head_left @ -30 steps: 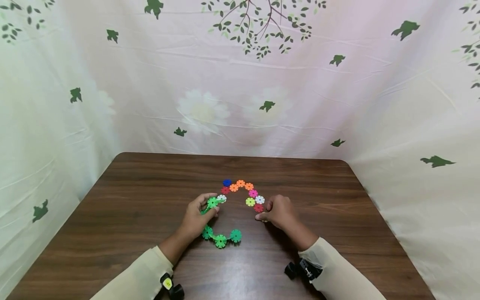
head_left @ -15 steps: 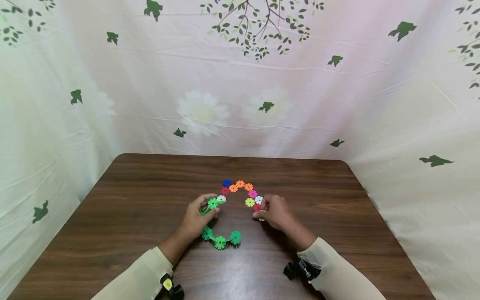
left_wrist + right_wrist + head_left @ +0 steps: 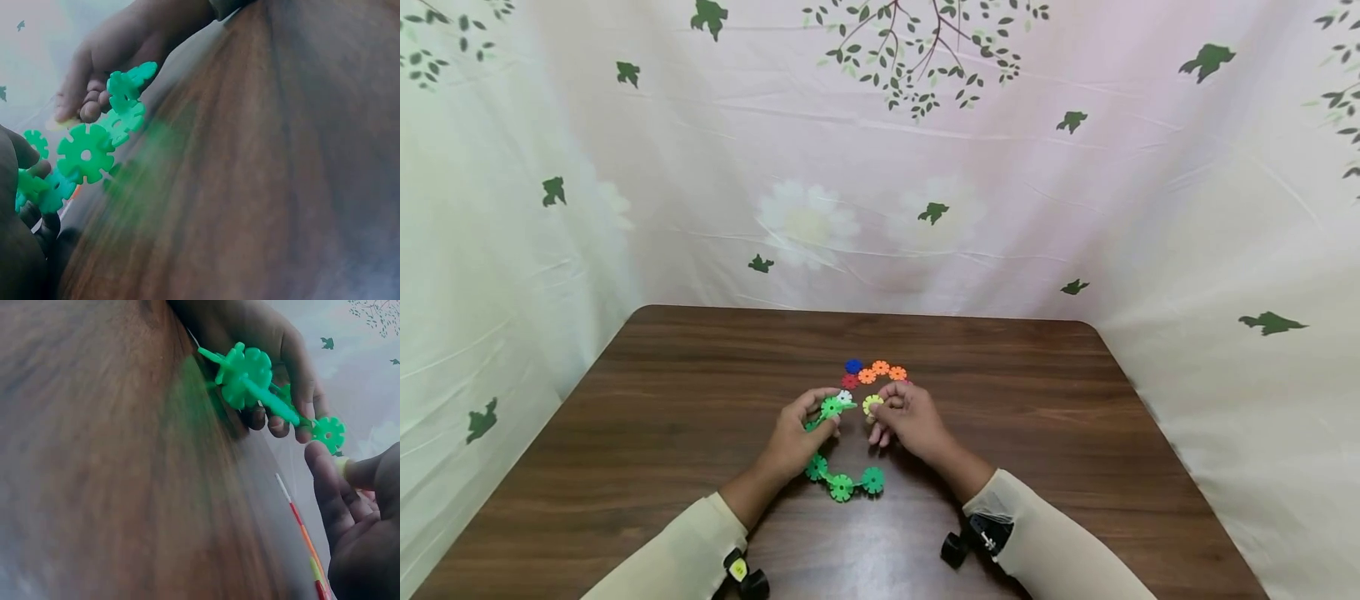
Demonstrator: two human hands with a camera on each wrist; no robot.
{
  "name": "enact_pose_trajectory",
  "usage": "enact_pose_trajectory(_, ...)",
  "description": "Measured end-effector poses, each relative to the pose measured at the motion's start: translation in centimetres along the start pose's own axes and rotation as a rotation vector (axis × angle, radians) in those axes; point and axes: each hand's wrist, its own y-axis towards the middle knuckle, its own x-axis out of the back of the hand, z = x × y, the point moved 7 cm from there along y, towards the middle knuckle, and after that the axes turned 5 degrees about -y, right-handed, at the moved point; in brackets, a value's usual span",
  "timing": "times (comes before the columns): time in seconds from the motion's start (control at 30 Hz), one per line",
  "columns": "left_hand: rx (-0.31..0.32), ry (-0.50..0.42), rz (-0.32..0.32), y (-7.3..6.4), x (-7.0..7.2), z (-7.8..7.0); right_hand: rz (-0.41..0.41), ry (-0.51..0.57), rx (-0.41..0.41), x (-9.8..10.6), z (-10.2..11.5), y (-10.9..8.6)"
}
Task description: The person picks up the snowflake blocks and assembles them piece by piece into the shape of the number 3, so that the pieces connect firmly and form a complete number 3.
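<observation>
My left hand point(image 3: 797, 429) grips a chain of green notched snowflake discs point(image 3: 841, 487), its thumb and fingers near the upper end. The chain curves down and to the right, several discs slotted into each other at angles. A little to the right, my right hand point(image 3: 913, 421) pinches a yellow notched disc point(image 3: 872, 404) between thumb and fingers, close beside the chain's upper green disc point(image 3: 831, 407). In the right wrist view, the yellow disc point(image 3: 341, 464) is mostly covered by the fingers, just below a green disc point(image 3: 328, 434).
On the brown wooden table point(image 3: 700, 367), loose discs form an arc behind the hands: a white one point(image 3: 845, 397), a red one point(image 3: 849, 381), a blue one point(image 3: 853, 366) and several orange ones point(image 3: 881, 367). The right hand hides others. A printed curtain point(image 3: 865, 275) stands behind the table.
My right hand has moved left from the right end of the disc arc, with a yellow disc now pinched in it. The left hand and green chain have barely shifted.
</observation>
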Motion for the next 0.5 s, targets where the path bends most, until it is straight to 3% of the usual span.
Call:
enact_pose_trajectory(0.2,0.017,0.004,0.008,0.01,-0.22,0.13,0.002,-0.018,0.034,-0.24,0.19,-0.26)
enact_pose_trajectory(0.5,-0.01,-0.006,0.04,-0.14,-0.44,-0.06,-0.011,-0.047,0.057,-0.33,0.42,-0.76)
